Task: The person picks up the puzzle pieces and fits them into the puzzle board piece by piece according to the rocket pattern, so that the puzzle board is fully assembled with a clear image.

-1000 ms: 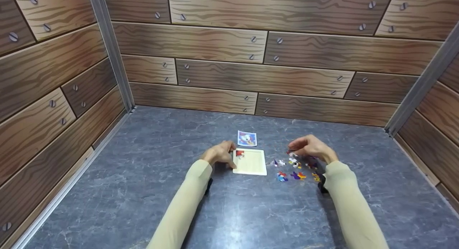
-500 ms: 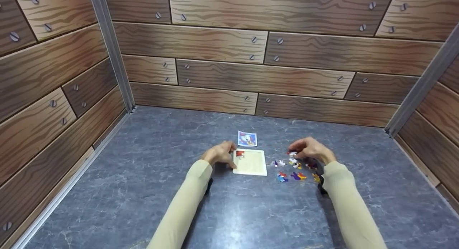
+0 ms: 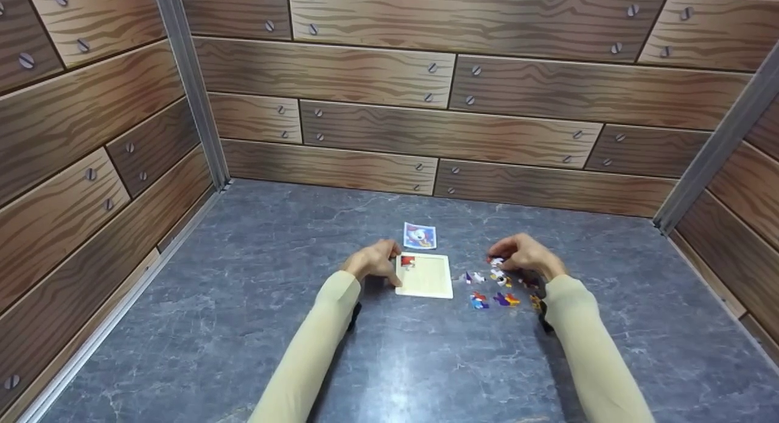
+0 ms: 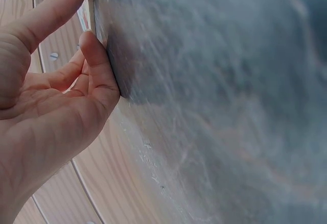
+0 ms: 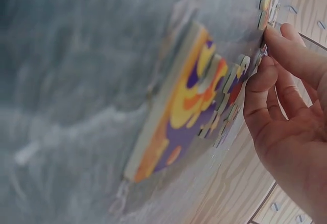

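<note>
Grey surface (image 3: pixel 462 362) runs wide from its near edge to puzzle pieces (image 3: pixel 506 299), right of the tray (image 3: pixel 429 280); left hand (image 3: pixel 374 262), fingers spread, touches the tray's left edge; right hand (image 3: pixel 530 255) pinches a red-and-white piece (image 3: pixel 496 262); picture card (image 3: pixel 420 235), then plank wall (image 3: pixel 341 158) beyond.

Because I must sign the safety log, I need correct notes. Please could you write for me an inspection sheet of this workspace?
Surface: grey marbled tabletop, glare toward the person.
Job's things: cream tray with one red-patterned piece in its far-left corner; picture card behind; loose puzzle pieces to the right.
Clutter: nothing seen.
Grips: left grip touches the tray's left edge; right grip at a red-and-white piece, firm hold unclear.
Cables: nothing seen.
Surroundings: plank-patterned walls, metal corner posts.
</note>
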Demonstrator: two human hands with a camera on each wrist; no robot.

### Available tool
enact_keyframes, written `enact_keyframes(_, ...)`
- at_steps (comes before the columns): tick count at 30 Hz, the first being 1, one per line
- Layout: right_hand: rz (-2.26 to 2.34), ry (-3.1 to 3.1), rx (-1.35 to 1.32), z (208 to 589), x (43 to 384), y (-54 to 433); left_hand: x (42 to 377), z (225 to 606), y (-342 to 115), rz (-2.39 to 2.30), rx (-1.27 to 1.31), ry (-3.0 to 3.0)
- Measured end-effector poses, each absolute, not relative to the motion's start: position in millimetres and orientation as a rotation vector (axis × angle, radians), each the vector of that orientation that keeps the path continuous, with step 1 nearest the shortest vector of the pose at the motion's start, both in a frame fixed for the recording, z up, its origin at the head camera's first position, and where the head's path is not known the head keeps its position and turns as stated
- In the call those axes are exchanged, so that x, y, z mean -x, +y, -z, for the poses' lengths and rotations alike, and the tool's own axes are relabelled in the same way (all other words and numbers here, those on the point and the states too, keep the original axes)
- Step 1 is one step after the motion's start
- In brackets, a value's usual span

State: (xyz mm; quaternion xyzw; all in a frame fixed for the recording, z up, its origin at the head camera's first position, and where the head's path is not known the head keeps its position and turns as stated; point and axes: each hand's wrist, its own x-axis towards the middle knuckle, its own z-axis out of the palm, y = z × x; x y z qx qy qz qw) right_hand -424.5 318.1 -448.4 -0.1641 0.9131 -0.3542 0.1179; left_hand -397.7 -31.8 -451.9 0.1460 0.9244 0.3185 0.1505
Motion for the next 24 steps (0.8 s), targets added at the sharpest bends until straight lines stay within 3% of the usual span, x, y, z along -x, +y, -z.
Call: enact_keyframes(24, 1.020, 2.753, 0.500, 451, 422, 311, 397, 452, -32, -0.973, -0.370, 2.605)
